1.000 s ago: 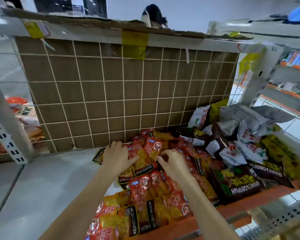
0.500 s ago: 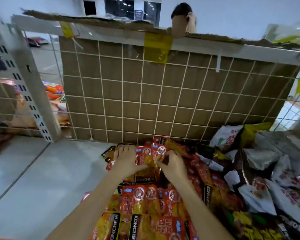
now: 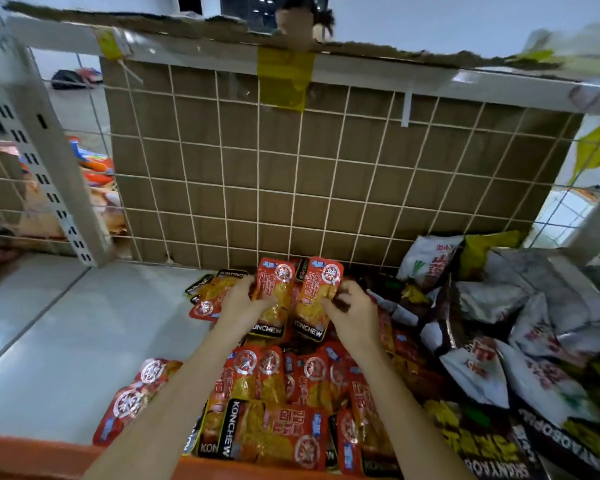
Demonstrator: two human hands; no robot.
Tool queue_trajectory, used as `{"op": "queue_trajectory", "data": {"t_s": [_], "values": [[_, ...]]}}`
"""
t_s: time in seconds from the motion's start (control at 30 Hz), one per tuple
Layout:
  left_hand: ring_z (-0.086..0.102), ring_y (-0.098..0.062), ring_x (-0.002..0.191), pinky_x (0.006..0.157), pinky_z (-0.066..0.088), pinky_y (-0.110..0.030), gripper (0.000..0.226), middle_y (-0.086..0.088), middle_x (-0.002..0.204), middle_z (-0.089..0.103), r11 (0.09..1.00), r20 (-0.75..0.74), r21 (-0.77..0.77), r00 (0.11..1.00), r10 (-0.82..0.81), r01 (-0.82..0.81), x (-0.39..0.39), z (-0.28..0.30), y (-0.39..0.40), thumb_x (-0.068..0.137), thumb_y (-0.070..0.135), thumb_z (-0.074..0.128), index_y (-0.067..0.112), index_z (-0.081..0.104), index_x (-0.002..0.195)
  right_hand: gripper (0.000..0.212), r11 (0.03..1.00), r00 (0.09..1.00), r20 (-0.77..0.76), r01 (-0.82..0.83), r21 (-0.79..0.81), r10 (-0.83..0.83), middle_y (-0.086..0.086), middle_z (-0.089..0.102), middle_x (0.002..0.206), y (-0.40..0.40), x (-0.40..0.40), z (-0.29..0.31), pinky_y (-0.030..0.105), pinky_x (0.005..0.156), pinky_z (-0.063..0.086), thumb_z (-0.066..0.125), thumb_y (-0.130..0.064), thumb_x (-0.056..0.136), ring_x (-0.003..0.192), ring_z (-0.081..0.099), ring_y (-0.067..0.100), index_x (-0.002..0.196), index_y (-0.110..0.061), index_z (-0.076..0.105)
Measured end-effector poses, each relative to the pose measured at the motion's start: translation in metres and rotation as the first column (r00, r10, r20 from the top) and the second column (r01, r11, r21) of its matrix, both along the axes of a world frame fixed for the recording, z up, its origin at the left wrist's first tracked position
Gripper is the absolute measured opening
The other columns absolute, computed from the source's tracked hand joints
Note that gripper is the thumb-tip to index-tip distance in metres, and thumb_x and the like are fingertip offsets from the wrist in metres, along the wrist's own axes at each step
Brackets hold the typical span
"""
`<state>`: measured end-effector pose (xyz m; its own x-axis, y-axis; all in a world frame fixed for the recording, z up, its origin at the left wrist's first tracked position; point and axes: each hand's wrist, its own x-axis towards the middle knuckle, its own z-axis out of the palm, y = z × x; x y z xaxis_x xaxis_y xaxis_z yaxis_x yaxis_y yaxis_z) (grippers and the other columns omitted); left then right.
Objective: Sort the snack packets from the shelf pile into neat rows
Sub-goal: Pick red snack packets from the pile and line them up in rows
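Note:
A pile of red and orange snack packets (image 3: 284, 403) lies on the grey shelf (image 3: 66, 341), running from the back grid to the front edge. My left hand (image 3: 238, 304) grips one red packet (image 3: 274, 296) and lifts its top end. Beside it, my right hand (image 3: 352, 311) pinches a second red packet (image 3: 314, 299), also raised at the far end. The two packets stand side by side near the back grid. More red packets (image 3: 208, 296) lie flat to the left of my left hand.
A wire grid backed with cardboard (image 3: 291, 174) closes the shelf's rear. White, silver and dark packets (image 3: 499, 323) are heaped on the right. An orange lip (image 3: 32, 455) runs along the front edge. A white upright post (image 3: 49, 161) stands at the left. Another person's head (image 3: 302, 26) shows above the back.
Both hands have lifted two red packets from the pile and stood them side by side near the grid. The camera has swung left and downward.

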<state>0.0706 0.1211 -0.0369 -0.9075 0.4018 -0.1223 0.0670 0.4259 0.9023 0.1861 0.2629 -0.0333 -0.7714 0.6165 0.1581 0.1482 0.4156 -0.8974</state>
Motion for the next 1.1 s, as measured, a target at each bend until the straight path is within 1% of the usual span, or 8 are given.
{"op": "queue_trajectory", "data": {"t_s": [0.1,0.2,0.37,0.6,0.77,0.9,1.0,1.1], "values": [[0.064,-0.019,0.096,0.088,0.050,-0.037,0.038,-0.005,0.109,0.067,0.995,0.065,0.099,0.998,0.027,-0.033,0.001,0.002,0.003,0.083,0.022,0.070,0.012,0.058,0.117,0.009,0.998,0.998,-0.064,0.011,-0.068,-0.015,-0.016,0.059,0.081,0.010,0.013,0.008,0.002,0.059,0.042,0.065,-0.012,0.088,0.075,0.059,-0.006,0.090,-0.017,0.058],[0.065,-0.019,0.094,0.086,0.050,-0.036,0.026,-0.005,0.104,0.069,0.979,0.125,0.198,0.992,0.029,-0.053,0.006,0.008,0.008,0.085,0.020,0.068,0.013,0.060,0.109,0.010,0.987,0.994,-0.106,0.010,-0.162,-0.027,-0.007,0.066,0.087,0.016,0.026,0.014,0.008,0.058,0.046,0.064,-0.012,0.088,0.072,0.063,-0.006,0.098,-0.015,0.062],[0.068,-0.023,0.091,0.090,0.051,-0.045,0.024,-0.006,0.097,0.072,0.946,0.213,0.317,0.977,-0.002,-0.068,0.026,0.019,0.015,0.087,0.021,0.065,0.009,0.064,0.108,0.012,0.965,0.990,-0.138,0.001,-0.262,-0.039,-0.005,0.071,0.092,0.023,0.046,0.018,0.018,0.066,0.053,0.067,-0.015,0.086,0.080,0.068,0.005,0.094,-0.023,0.065],[0.069,-0.021,0.086,0.079,0.051,-0.036,0.016,-0.001,0.087,0.074,0.896,0.283,0.413,0.958,0.044,-0.163,0.064,0.025,-0.008,0.089,0.021,0.062,0.012,0.065,0.101,0.015,0.944,0.991,-0.120,-0.088,-0.318,0.052,-0.003,0.072,0.090,0.011,0.061,0.016,0.030,0.074,0.058,0.069,-0.015,0.085,0.081,0.070,0.010,0.089,-0.028,0.063],[0.069,-0.029,0.085,0.081,0.053,-0.044,0.019,-0.011,0.094,0.073,0.843,0.360,0.432,0.918,0.165,-0.321,0.073,0.022,-0.050,0.085,0.019,0.064,0.012,0.065,0.103,0.017,0.916,0.981,-0.108,-0.190,-0.352,0.162,-0.005,0.072,0.088,-0.017,0.055,0.009,0.027,0.072,0.058,0.068,-0.013,0.085,0.081,0.070,0.008,0.090,-0.029,0.063],[0.070,-0.026,0.071,0.065,0.055,-0.035,0.010,-0.013,0.085,0.073,0.786,0.347,0.449,0.893,0.286,-0.426,0.081,0.021,-0.089,0.086,0.011,0.062,0.010,0.067,0.094,0.016,0.900,0.967,-0.051,-0.250,-0.356,0.248,-0.007,0.071,0.089,-0.043,0.043,0.005,0.030,0.080,0.057,0.069,-0.016,0.085,0.084,0.069,0.009,0.087,-0.030,0.062],[0.069,-0.023,0.063,0.065,0.056,-0.036,0.007,-0.012,0.078,0.072,0.749,0.344,0.443,0.865,0.366,-0.493,0.085,0.017,-0.123,0.085,0.009,0.062,0.008,0.068,0.088,0.013,0.886,0.955,-0.017,-0.283,-0.368,0.297,-0.003,0.071,0.091,-0.069,0.029,0.001,0.032,0.080,0.056,0.071,-0.019,0.084,0.087,0.068,0.015,0.095,-0.023,0.064],[0.067,-0.019,0.056,0.056,0.055,-0.029,0.006,-0.010,0.071,0.071,0.699,0.334,0.430,0.820,0.465,-0.571,0.085,0.012,-0.165,0.085,0.007,0.062,0.009,0.068,0.085,0.023,0.852,0.931,-0.016,-0.341,-0.398,0.365,0.002,0.071,0.094,-0.109,0.012,0.000,0.020,0.073,0.052,0.071,-0.018,0.083,0.087,0.066,0.015,0.105,-0.012,0.064]]}}
